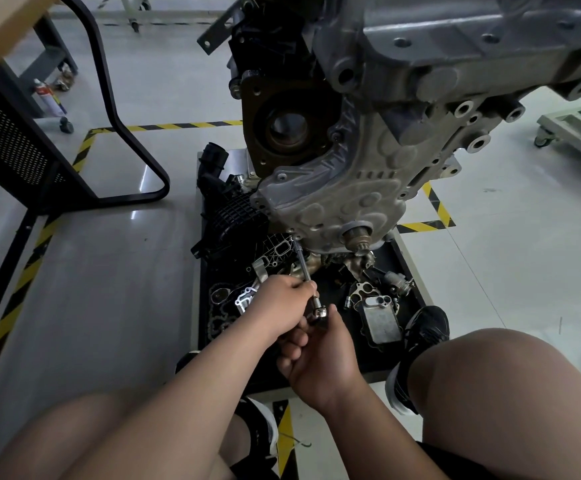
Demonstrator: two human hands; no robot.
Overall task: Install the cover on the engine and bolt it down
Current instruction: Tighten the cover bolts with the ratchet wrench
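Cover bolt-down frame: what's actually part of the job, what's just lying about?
In the job:
- engine cover
- bolt at its lower edge
- ratchet with extension bar
- left hand gripping the bar, right hand on the ratchet

Lying about:
- oil cooler, gasket, black plastic manifold in the tray
- spray can, far left

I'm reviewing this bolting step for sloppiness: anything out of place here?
The cover looks seated, the ratchet on its lower bolt. One oddity: a shoe stands on the parts tray, right beside loose engine parts.
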